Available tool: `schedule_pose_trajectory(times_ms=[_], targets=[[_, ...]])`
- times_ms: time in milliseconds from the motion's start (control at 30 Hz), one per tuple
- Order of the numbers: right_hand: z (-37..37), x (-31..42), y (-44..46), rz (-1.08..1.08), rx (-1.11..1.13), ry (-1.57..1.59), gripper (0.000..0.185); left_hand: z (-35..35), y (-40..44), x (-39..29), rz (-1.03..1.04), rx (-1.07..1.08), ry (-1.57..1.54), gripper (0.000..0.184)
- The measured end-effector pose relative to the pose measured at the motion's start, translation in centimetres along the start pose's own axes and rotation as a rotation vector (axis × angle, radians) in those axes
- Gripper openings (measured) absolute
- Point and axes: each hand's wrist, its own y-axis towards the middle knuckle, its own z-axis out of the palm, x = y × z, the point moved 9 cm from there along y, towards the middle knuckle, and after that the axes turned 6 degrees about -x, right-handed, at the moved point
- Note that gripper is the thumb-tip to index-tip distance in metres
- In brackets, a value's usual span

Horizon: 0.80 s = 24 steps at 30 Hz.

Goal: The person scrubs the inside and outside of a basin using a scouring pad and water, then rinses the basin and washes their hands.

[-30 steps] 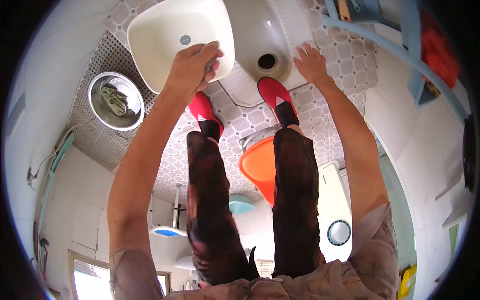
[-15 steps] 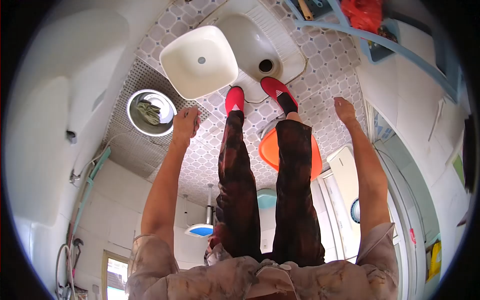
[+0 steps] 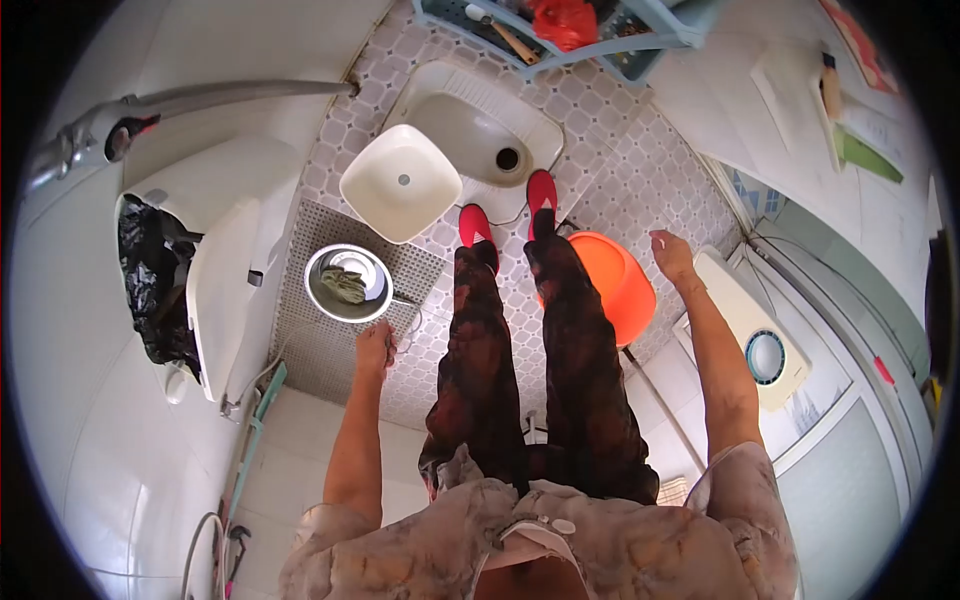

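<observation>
My left hand (image 3: 377,347) hangs with its fingers curled in, just below a round metal pot (image 3: 322,306) and apart from it. In the pot lie a small white bowl (image 3: 372,268) and something limp and greenish, perhaps a cloth or leaves (image 3: 343,285). My right hand (image 3: 672,256) hangs to the right of an orange plastic basin (image 3: 628,290), fingers loosely bent and apart, with nothing seen in them. A cream square basin (image 3: 390,205) rests partly over the squat toilet (image 3: 470,125). Both my red shoes (image 3: 541,190) stand near the toilet's edge.
A blue plastic rack (image 3: 600,50) with a red bag (image 3: 565,22) stands at the top. At left are an open white bin with a black liner (image 3: 150,290) and a metal pipe (image 3: 240,95). The pot stands on a perforated mat (image 3: 300,250). A pale appliance (image 3: 790,375) is at right.
My view has shifted, bringing the open bin and pipe in at left and showing more of the orange basin. My left hand now appears below the pot rather than beside it. My feet have moved.
</observation>
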Motion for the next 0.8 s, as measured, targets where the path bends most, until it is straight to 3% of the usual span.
schedule_pose_trajectory(times_ms=[233,400,533,633,733,800], targets=[[0.4,-0.8,-3.9,0.127,0.027,0.073,0.031,-1.8,-2.9,0.0,-0.035,-0.026,0.098,0.024],[-0.8,-1.3,-4.1,0.017,-0.124,0.227,0.032,-2.5,-5.2,-1.3,-0.021,-0.053,0.134,0.021],[-3.4,-2.1,-4.0,0.093,-0.173,0.326,0.032,-2.0,-7.7,-3.7,0.047,-0.086,0.227,0.020],[-5.6,-3.1,-5.1,0.222,-0.082,0.417,0.032,-0.8,-7.8,-4.5,0.059,-0.036,0.322,0.023],[-6.6,-6.2,-6.4,0.352,-0.083,0.662,0.032,0.5,-9.2,-5.9,0.068,-0.007,0.409,0.026],[-5.8,-8.6,-7.2,0.543,-0.029,1.065,0.032,1.7,-10.6,-7.4,0.080,-0.056,0.447,0.028]])
